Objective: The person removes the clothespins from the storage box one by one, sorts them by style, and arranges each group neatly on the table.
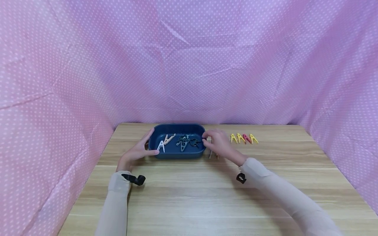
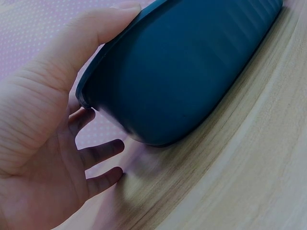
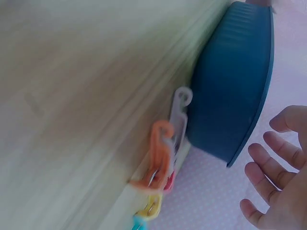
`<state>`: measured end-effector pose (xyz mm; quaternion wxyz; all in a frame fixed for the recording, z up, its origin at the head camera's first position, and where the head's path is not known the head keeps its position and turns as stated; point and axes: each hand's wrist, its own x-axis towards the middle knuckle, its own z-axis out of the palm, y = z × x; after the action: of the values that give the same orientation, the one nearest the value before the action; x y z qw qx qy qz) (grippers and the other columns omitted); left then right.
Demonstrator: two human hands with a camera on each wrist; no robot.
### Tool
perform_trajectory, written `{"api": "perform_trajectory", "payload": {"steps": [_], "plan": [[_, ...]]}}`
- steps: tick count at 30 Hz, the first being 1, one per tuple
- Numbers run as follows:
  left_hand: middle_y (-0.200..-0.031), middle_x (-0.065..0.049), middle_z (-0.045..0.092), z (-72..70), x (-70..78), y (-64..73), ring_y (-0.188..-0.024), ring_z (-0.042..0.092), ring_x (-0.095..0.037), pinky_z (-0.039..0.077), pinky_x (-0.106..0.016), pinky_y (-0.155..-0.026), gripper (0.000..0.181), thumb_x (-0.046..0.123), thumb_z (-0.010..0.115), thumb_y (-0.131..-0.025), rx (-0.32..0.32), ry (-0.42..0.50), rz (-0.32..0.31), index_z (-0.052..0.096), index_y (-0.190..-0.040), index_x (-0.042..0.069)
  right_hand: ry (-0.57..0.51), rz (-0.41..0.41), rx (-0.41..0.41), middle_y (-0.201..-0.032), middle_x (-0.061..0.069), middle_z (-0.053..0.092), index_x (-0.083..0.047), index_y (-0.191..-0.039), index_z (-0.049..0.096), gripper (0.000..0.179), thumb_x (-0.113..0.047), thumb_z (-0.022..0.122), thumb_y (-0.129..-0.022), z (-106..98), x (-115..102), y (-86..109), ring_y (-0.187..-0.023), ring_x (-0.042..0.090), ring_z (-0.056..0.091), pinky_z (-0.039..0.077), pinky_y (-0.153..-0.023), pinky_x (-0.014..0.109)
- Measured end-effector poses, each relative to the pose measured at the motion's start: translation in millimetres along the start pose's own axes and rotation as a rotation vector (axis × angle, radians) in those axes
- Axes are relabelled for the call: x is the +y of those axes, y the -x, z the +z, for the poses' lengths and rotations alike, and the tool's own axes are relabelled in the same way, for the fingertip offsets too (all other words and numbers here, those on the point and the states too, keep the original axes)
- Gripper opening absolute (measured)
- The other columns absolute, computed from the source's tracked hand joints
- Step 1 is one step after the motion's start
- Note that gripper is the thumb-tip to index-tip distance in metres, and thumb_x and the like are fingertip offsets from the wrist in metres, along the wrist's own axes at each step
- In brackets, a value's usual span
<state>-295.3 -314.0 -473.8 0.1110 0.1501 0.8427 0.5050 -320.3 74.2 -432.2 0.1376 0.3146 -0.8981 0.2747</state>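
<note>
Pegs (image 1: 161, 143) lie in a blue tub (image 1: 180, 156) on the table (image 1: 183, 193), dark ones too jumbled to count. The left hand (image 1: 137, 153) is spread against one end. The right hand (image 1: 220, 142), fingers apart by the other, partly hides more pegs (image 3: 159, 151); I can't tell if it touches any

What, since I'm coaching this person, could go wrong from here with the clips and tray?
The left hand holds one end of the blue tray, so a tug might shift it. The right hand is close to the orange clip outside the tray and could knock it. The dark clips lie bunched inside and may snag.
</note>
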Motion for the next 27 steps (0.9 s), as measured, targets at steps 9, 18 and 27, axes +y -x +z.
{"api": "perform_trajectory", "payload": {"steps": [9,18,27], "plan": [[-0.173,-0.003,-0.007,-1.0,1.6,0.7,-0.159,-0.002,-0.034,0.013,-0.063,-0.125,0.11,0.028,0.08,-0.089,0.005,0.003,-0.005,0.0,-0.166,0.029,-0.051,-0.027,-0.14,-0.107,0.007,0.073,-0.005,-0.109,0.074,0.018,-0.016,0.07,-0.095,7.4,-27.6,-23.0,-0.105,0.024,0.066,0.054,-0.095,0.042],[-0.173,-0.005,-0.007,-0.9,2.6,2.1,-0.159,-0.001,-0.036,0.011,-0.064,-0.125,0.11,0.027,0.08,-0.09,0.004,-0.006,-0.008,-0.001,-0.165,0.029,-0.021,-0.097,-0.264,-0.115,0.007,0.072,-0.008,-0.116,0.074,0.023,-0.02,0.069,-0.097,17.7,-48.0,-45.0,-0.111,0.024,0.062,0.05,-0.099,0.045],[-0.173,-0.003,-0.006,0.2,2.5,1.4,-0.159,0.002,-0.037,0.013,-0.064,-0.125,0.109,0.03,0.079,-0.09,0.003,0.007,-0.011,0.0,-0.165,0.032,0.049,-0.13,-0.38,-0.121,0.005,0.071,-0.013,-0.12,0.072,0.026,-0.022,0.07,-0.096,28.4,-63.4,-66.0,-0.114,0.023,0.062,0.05,-0.101,0.044]]}}
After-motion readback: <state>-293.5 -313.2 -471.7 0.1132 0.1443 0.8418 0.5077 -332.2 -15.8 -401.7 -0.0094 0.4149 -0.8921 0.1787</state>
